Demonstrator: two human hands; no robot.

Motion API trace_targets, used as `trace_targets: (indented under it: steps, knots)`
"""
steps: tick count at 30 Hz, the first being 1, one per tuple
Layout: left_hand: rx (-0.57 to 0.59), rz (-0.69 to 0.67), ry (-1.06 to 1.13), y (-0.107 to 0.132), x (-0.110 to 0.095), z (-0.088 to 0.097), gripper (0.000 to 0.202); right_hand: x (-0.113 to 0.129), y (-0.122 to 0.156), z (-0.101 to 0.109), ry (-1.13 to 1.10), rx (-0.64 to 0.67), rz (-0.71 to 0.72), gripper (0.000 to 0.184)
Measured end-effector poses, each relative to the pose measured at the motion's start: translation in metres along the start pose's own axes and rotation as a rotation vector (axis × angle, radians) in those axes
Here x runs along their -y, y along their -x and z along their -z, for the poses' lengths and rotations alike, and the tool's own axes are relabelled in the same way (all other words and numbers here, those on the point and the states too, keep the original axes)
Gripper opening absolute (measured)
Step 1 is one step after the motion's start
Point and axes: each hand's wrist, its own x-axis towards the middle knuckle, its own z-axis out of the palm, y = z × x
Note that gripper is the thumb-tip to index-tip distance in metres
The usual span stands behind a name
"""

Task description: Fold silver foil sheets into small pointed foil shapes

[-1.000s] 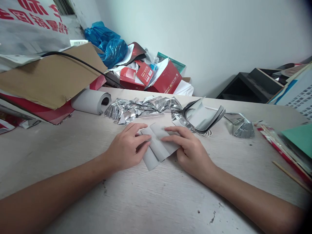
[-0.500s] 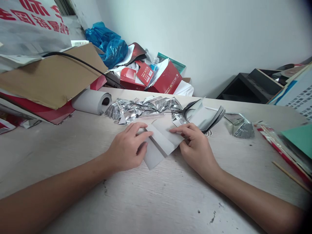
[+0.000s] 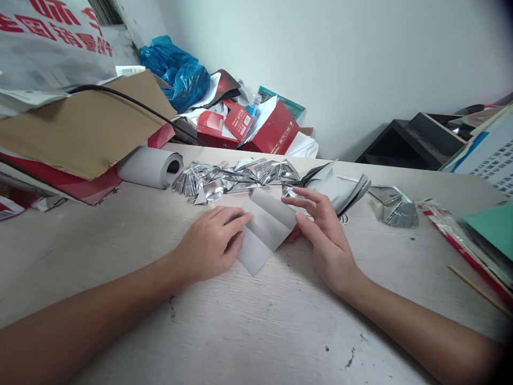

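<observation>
A creased, light-grey sheet of paper (image 3: 264,227) lies at an angle between my hands, its far right part lifted and curling. My left hand (image 3: 212,238) grips the left edge, with the index finger on top and the thumb close below it. At the right edge, the thumb of my right hand (image 3: 326,235) presses the paper from above while lower fingers reach beneath it. The index and middle fingers of that hand are raised. Just beyond are folded silver foil pieces (image 3: 236,176) and a stack of grey-white sheets (image 3: 336,187).
A paper roll (image 3: 146,167) and brown cardboard (image 3: 92,128) are at the left. Red boxes (image 3: 276,128) and a blue plastic bag (image 3: 176,69) sit against the wall. To the right are another foil piece (image 3: 398,208), a thin stick (image 3: 479,289) and a green sheet (image 3: 492,227).
The paper's narrow fold has opened out, and its far right part has risen. My right hand has turned, lifting its upper fingers off the sheet. My left hand has barely moved.
</observation>
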Motion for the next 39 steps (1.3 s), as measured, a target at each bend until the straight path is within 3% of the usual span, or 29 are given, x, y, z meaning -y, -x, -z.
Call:
trace_targets:
  steps: [5, 12, 19, 22, 27, 39]
  knots:
    - [-0.009, -0.020, -0.045, -0.0001, -0.0012, 0.0015, 0.031, 0.0007, 0.0010, -0.0036, 0.239, 0.061, 0.079, 0.056]
    - [0.021, -0.115, -0.096, 0.0001, -0.0031, 0.0048, 0.027, -0.0037, -0.0010, -0.0009, 0.512, 0.069, 0.247, 0.044]
    - [0.064, -0.098, -0.090, -0.0019, -0.0069, 0.0069, 0.028, 0.0008, 0.0027, -0.0014, 0.515, 0.168, 0.331, 0.039]
    - [0.076, -0.078, -0.095, -0.0029, -0.0080, 0.0071, 0.038, 0.0032, 0.0028, -0.0027, 0.514, 0.215, 0.337, 0.037]
    - [0.066, -0.094, -0.100, -0.0013, -0.0066, 0.0056, 0.040, 0.0048, 0.0010, -0.0029, 0.508, 0.263, 0.347, 0.041]
    - [0.006, -0.118, -0.129, -0.0008, -0.0051, 0.0059, 0.028, 0.0001, 0.0030, -0.0026, 0.626, 0.224, 0.295, 0.046]
